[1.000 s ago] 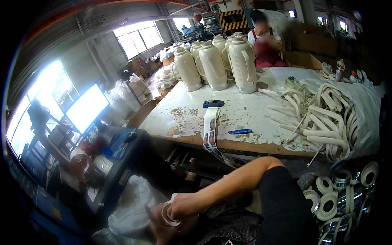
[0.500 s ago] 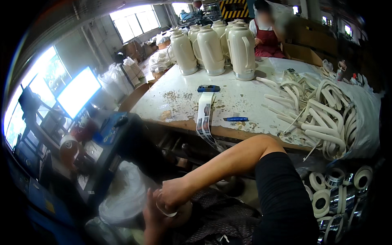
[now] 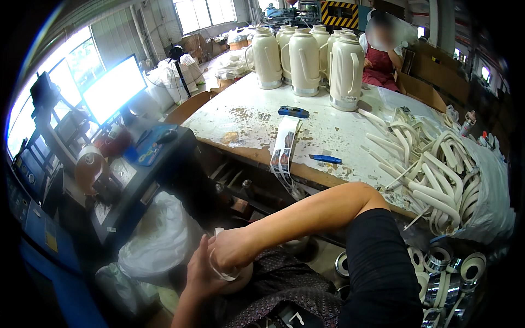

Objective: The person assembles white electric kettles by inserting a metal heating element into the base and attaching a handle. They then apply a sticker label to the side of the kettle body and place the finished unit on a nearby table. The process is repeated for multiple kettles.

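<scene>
Down at my lap, a cream, round-rimmed hollow piece (image 3: 239,280), like a vacuum flask body, is mostly covered by my hands and arm. My left hand (image 3: 201,271) wraps its side, thumb up beside the rim. Across my body reaches my right arm, and my right hand (image 3: 234,250) is bent down into the piece's opening. Its fingers look curled, but their tips are hidden inside, and so is anything they grip. A pale edge of the rim shows around the right hand.
On the worn white table (image 3: 246,128) stand several cream vacuum flasks (image 3: 304,63), a label strip (image 3: 284,145), a blue cutter (image 3: 326,159) and a heap of cream handles (image 3: 432,169). Metal-banded rings (image 3: 437,257) lie lower right. A white bag (image 3: 158,235) and monitor (image 3: 115,90) are left. A person (image 3: 380,60) sits beyond.
The view has shifted, so the table and flasks sit slightly farther right. Both hands stay at the cream piece, the right one still bent into its opening.
</scene>
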{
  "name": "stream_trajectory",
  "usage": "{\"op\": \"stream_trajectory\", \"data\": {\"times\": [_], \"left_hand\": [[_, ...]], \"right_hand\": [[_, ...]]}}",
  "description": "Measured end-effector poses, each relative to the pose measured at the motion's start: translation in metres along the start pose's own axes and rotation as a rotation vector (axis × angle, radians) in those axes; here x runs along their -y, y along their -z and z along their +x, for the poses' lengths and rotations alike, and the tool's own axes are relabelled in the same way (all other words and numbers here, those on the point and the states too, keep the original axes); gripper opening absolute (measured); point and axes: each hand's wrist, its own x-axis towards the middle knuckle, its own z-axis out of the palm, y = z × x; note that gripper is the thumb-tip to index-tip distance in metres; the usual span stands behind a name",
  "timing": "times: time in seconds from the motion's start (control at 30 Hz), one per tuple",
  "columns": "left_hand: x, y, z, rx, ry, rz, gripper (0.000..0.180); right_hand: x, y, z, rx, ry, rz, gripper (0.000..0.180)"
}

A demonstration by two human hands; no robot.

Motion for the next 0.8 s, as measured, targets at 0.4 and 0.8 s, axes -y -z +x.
{"op": "stream_trajectory", "data": {"times": [0.4,0.8], "left_hand": [[0.000,0.005,-0.006,0.014,0.214,-0.030,0.104],[-0.015,0.045,0.018,0.225,-0.016,0.110,0.040]], "right_hand": [[0.001,0.005,-0.002,0.021,0.063,-0.117,0.003],[0.024,0.036,-0.003,0.082,-0.150,0.061,0.014]]}}
